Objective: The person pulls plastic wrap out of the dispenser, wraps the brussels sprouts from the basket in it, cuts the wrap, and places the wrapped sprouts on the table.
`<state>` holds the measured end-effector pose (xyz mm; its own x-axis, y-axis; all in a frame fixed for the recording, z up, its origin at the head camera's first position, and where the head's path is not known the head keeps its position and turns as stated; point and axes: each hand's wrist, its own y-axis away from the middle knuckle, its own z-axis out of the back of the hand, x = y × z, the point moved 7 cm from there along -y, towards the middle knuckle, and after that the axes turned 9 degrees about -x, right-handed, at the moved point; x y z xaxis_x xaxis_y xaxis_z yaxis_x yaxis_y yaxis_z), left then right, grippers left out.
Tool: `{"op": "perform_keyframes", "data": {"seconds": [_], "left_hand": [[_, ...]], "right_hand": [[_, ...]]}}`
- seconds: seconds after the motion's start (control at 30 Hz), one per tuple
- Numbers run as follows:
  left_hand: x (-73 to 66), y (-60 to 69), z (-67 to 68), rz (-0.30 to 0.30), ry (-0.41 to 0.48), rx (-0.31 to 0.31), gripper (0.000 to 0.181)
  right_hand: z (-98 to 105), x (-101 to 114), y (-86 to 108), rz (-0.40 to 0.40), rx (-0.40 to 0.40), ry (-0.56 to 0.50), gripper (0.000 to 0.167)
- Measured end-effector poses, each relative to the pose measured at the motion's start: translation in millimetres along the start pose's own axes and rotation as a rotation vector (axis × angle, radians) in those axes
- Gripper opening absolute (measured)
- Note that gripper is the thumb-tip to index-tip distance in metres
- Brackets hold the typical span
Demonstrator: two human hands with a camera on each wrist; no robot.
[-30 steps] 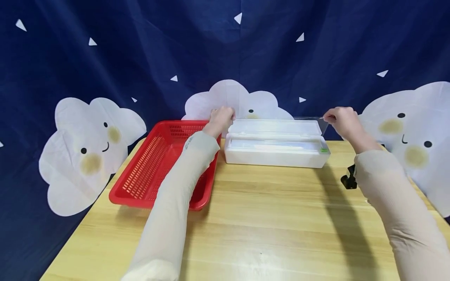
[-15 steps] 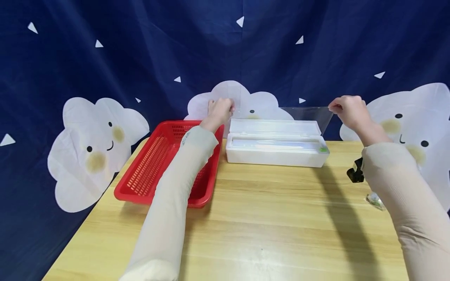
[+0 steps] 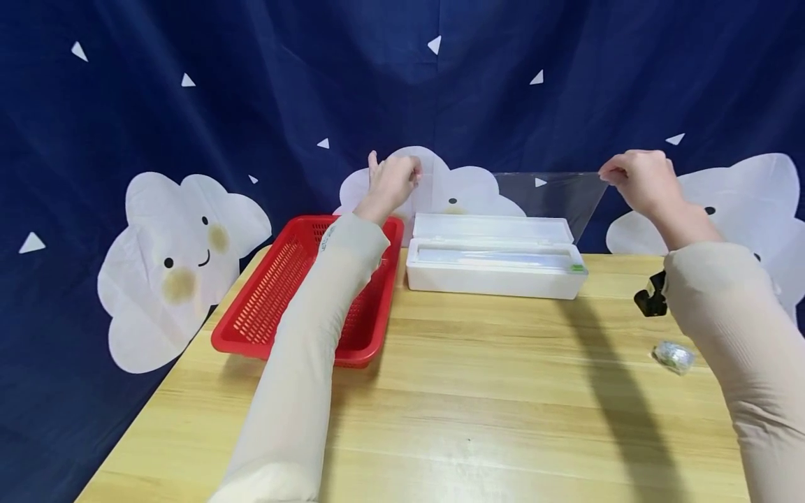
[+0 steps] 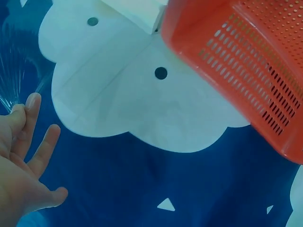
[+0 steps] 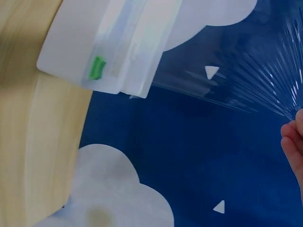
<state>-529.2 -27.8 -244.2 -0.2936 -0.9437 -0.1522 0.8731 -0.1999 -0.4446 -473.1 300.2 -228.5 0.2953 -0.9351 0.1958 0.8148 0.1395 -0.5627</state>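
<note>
A white cling film dispenser box (image 3: pixel 497 281) sits at the far edge of the table, its lid (image 3: pixel 493 227) tipped back and a small green slider (image 5: pixel 97 68) at its right end. Clear cling film (image 3: pixel 560 199) stretches up from behind it. My left hand (image 3: pixel 393 183) pinches the film's upper left corner between thumb and index finger; the other fingers are spread in the left wrist view. At the upper right corner, my right hand (image 3: pixel 648 183) pinches the film, which gathers into creases at the fingertips. The right wrist view shows only part of that hand (image 5: pixel 294 146).
A red plastic basket (image 3: pixel 229 342) stands left of the box, under my left forearm. Near my right forearm lie a black object (image 3: pixel 652 297) and a small film-wrapped item (image 3: pixel 673 357). A dark blue curtain (image 3: pixel 352 84) with clouds hangs behind the wooden table (image 3: pixel 490 398).
Both hands have risen, drawing the cling film higher above the box. My right hand has also shifted right. The film-wrapped item has come into fuller view beside the right forearm.
</note>
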Motion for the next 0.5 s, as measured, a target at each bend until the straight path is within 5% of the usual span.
{"op": "perform_keyframes", "data": {"seconds": [0.5], "left_hand": [[-1.4,-14.5,34.8,0.014,0.024,-0.093,0.017]], "right_hand": [[30.2,6.2,-17.2,-0.028,-0.048,-0.003,0.020]]}}
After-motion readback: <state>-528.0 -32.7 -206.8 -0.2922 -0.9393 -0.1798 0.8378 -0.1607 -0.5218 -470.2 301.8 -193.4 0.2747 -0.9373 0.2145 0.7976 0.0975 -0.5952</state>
